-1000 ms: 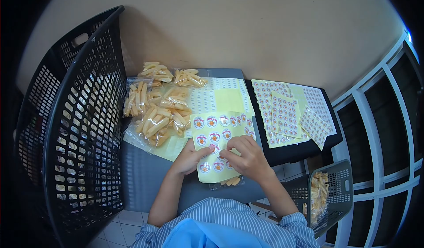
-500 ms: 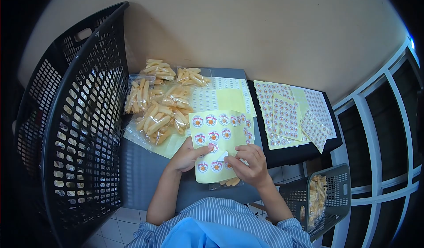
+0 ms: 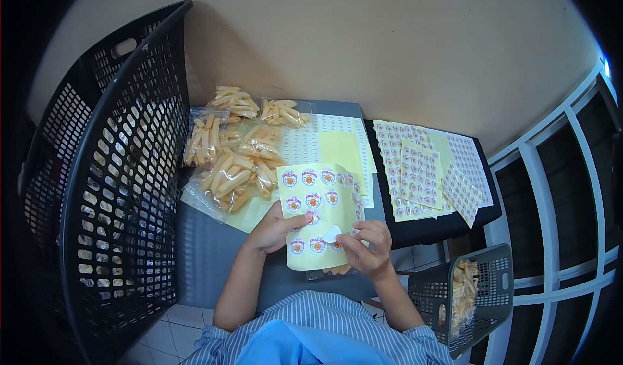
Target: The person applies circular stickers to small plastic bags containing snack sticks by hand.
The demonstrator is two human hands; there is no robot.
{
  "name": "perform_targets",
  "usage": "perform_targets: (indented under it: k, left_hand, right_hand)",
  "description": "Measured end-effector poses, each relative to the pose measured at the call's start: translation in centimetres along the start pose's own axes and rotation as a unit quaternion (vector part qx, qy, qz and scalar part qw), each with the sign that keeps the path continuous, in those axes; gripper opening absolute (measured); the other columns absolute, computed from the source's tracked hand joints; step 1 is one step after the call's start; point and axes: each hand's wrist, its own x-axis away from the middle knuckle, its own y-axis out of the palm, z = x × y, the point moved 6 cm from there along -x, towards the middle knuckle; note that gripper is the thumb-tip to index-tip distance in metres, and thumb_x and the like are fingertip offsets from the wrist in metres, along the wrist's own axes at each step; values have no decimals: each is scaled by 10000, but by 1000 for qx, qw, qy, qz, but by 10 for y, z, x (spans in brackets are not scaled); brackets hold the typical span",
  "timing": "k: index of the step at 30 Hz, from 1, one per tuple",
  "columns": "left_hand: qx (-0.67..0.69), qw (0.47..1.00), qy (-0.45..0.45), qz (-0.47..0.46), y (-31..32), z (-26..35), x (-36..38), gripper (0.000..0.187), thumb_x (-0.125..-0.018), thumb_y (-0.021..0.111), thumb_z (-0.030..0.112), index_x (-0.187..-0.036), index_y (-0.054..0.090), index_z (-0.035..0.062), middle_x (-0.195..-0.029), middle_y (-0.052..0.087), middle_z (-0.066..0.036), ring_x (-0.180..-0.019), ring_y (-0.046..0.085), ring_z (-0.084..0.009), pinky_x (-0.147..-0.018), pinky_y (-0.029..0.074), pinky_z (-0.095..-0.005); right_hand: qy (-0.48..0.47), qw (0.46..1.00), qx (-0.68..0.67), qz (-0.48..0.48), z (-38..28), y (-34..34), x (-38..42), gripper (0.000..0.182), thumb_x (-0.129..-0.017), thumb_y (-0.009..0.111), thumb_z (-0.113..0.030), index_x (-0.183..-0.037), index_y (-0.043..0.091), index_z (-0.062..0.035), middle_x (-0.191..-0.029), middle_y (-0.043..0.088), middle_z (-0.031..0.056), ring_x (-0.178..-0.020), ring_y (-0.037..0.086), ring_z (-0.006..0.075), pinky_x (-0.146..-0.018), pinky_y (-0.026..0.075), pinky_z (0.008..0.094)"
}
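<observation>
My left hand (image 3: 275,228) grips a pale yellow sheet of stickers (image 3: 302,202) at its left edge, thumb on top of the printed face. Round labels with a red and orange print sit in rows on the sheet. Between the thumb and finger of my right hand (image 3: 368,247) is a round sticker (image 3: 332,234), its white back showing, at the lower right part of the sheet. Under the sheet's lower edge, a bag of snack sticks (image 3: 337,271) is mostly hidden.
Clear bags of pale snack sticks (image 3: 233,173) lie on the grey table (image 3: 207,271). A tall black basket (image 3: 123,170) stands at the left. More sticker sheets (image 3: 415,170) rest on a black surface at the right, above a smaller basket (image 3: 506,300) holding bags.
My right hand has shifted slightly down, and the sticker's white back now shows as a fuller disc. My left hand and the sheet stay almost still.
</observation>
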Motion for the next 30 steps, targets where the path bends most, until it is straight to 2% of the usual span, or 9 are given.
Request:
perform_targets:
  k: [10,16,19,20,23,25,27,29,30]
  left_hand:
    - [-14,1000,4,-12,-4,-2,-1,372,-805,572,33,-1155,461,-22,-1082,569,-131,-946,580,-194,-797,489,-330]
    - [1,1000,17,7,-10,0,0,369,-794,580,29,-1142,467,-20,-1051,578,-118,-953,576,-195,-803,486,-327]
    - [5,1000,25,-9,-8,4,4,369,-782,579,19,-1132,466,-9,-1006,583,-100,-902,580,-167,-782,486,-307]
    - [42,999,33,-1,0,10,9,365,-776,576,13,-1124,467,-5,-976,585,-86,-862,574,-145,-752,481,-285]
    - [82,995,47,-30,-6,2,9,375,-768,557,-3,-1128,453,7,-945,583,-62,-778,553,-100,-688,465,-245]
    - [17,998,47,-49,-4,1,7,368,-772,541,-10,-1128,451,13,-951,585,-54,-778,559,-99,-699,467,-244]
    - [-52,997,19,-62,8,1,2,462,-789,539,24,-1221,375,10,-1070,538,-92,-856,543,-125,-757,456,-273]
    - [45,998,43,30,15,1,0,576,-811,553,92,-1301,265,-3,-1180,453,-129,-929,501,-162,-803,427,-299]
    - [-21,998,58,26,22,7,1,702,-827,570,225,-1340,160,-22,-1223,388,-159,-1006,460,-203,-854,397,-327]
  right_hand:
    - [33,998,-21,41,3,-2,6,212,-588,716,-31,-771,645,-112,-818,418,18,-800,533,193,-653,459,308]
    - [185,973,-47,130,21,-21,9,177,-720,635,-19,-884,602,-75,-840,407,67,-810,527,199,-692,447,303]
    - [421,822,-290,251,70,-13,46,473,-866,475,-78,-1287,262,-107,-1100,425,136,-990,467,220,-854,393,341]
    - [488,763,-372,202,80,0,65,629,-874,462,-77,-1343,45,-128,-1226,381,157,-1071,434,235,-921,350,348]
    - [541,609,-571,103,66,19,79,746,-860,488,-76,-1349,-73,-135,-1265,364,192,-1169,391,215,-951,335,351]
    - [553,609,-562,87,59,10,70,831,-817,541,-24,-1350,-89,-128,-1257,372,213,-1150,416,210,-913,380,354]
    - [530,668,-514,94,64,-2,60,915,-757,588,48,-1351,-87,-119,-1249,375,224,-1127,439,215,-872,416,336]
    - [485,765,-378,191,90,-26,64,925,-714,618,83,-1353,-27,-90,-1260,351,222,-1130,423,237,-896,404,339]
    - [477,784,-319,235,104,-44,64,898,-708,624,80,-1351,17,-76,-1278,328,209,-1131,417,249,-934,373,353]
